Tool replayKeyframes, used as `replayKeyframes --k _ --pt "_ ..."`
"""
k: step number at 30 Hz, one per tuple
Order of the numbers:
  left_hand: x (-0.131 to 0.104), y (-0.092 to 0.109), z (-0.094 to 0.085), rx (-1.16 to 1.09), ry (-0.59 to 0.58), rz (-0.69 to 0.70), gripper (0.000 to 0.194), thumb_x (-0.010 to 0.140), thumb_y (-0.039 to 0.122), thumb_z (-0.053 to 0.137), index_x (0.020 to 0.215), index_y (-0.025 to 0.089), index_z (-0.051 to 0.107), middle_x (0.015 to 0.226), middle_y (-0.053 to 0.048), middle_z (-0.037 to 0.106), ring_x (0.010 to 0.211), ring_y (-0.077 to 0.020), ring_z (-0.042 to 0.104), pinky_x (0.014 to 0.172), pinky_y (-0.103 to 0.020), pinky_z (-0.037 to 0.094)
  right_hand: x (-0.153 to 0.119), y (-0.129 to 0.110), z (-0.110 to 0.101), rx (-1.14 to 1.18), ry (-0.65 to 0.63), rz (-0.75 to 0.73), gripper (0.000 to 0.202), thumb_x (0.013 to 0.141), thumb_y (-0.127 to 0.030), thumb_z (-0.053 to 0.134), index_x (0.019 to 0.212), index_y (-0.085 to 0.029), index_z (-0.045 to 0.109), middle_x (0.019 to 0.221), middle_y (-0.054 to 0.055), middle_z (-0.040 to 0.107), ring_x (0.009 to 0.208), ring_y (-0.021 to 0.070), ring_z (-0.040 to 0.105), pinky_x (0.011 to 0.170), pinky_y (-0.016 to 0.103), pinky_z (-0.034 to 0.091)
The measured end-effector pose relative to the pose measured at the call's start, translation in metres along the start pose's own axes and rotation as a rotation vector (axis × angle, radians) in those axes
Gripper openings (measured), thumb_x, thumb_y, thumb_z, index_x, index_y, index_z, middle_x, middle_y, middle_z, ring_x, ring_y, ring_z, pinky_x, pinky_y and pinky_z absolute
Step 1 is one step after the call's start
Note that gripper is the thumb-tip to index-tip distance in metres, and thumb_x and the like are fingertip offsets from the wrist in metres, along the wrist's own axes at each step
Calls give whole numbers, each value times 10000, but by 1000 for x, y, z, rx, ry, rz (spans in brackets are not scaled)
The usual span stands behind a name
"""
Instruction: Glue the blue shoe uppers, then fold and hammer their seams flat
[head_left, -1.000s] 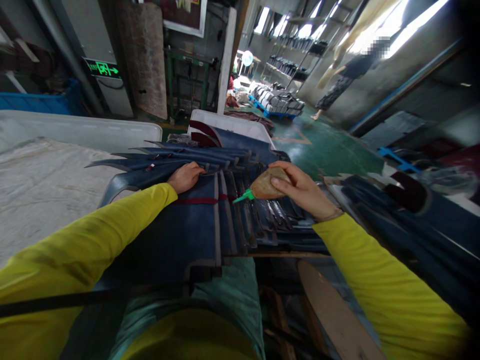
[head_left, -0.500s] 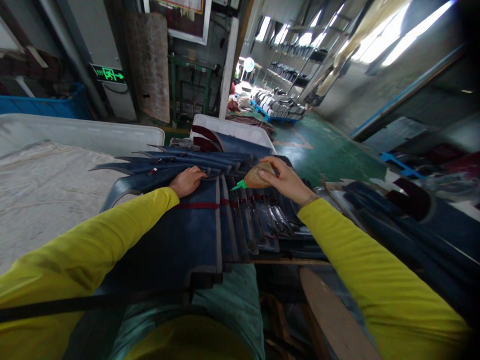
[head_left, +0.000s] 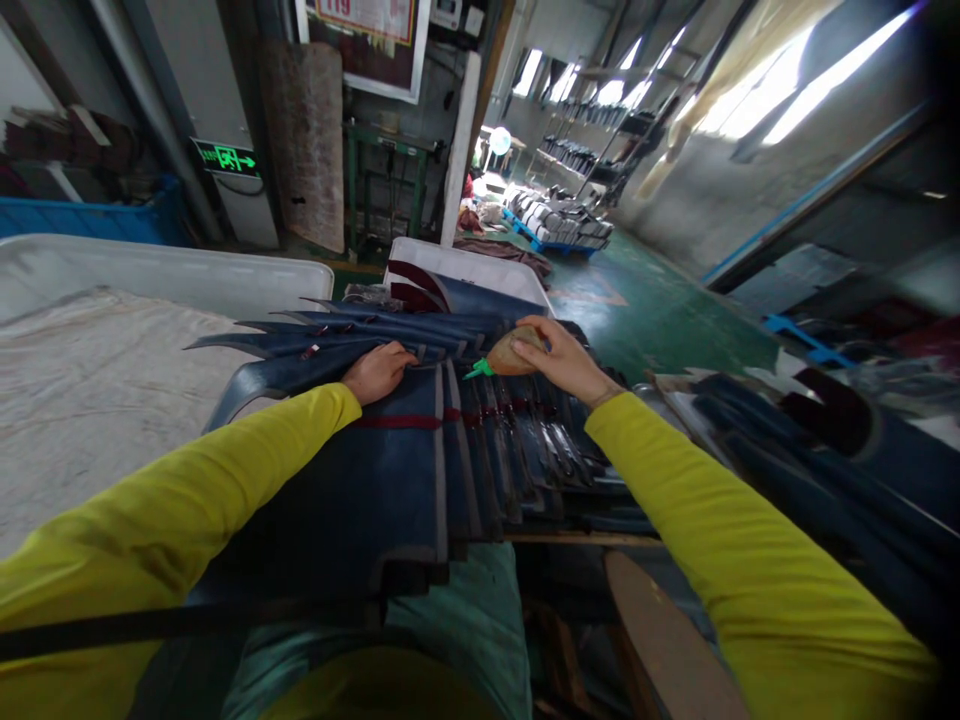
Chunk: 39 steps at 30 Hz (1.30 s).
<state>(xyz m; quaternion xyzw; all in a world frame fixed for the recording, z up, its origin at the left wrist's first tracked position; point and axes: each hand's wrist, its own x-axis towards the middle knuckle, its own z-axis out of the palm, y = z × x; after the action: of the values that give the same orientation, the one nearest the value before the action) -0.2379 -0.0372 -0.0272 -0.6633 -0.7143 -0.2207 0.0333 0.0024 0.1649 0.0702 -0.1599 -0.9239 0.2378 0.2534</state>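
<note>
panels (head_left: 397,470), blue with grey edges, lie fanned over the bench (head_left: 585,538). what could go wrong?

too hard a squeeze on the brown bottle (head_left: 517,350) might push out a blob, since its green nozzle (head_left: 478,370) points down just over the overlapping edges. and if the left hand (head_left: 377,373) slipped or dragged, i'd expect the fan to slide out of line.

how is each grip?

the right hand (head_left: 566,360) has thumb and fingers pinching the bottle. the left has bent fingers touching the panels; i can't make out whether they pinch an edge.

and the count?

one bottle, one nozzle, two hands. one white tub (head_left: 172,265) at the left, a second (head_left: 495,270) behind the fan. panels, several: they overlap too closely for a sure number.
</note>
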Motion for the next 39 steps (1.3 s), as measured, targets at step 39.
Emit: replayKeyframes --k 39 --pt "-1 0 0 7 -7 -9 424 821 100 382 1152 223 617 1068 -61 576 1011 -187 538 967 -347 423 37 2 31 -5 31 16 389 765 -448 600 1077 -217 573 1053 67 612 1000 244 563 912 425 431"
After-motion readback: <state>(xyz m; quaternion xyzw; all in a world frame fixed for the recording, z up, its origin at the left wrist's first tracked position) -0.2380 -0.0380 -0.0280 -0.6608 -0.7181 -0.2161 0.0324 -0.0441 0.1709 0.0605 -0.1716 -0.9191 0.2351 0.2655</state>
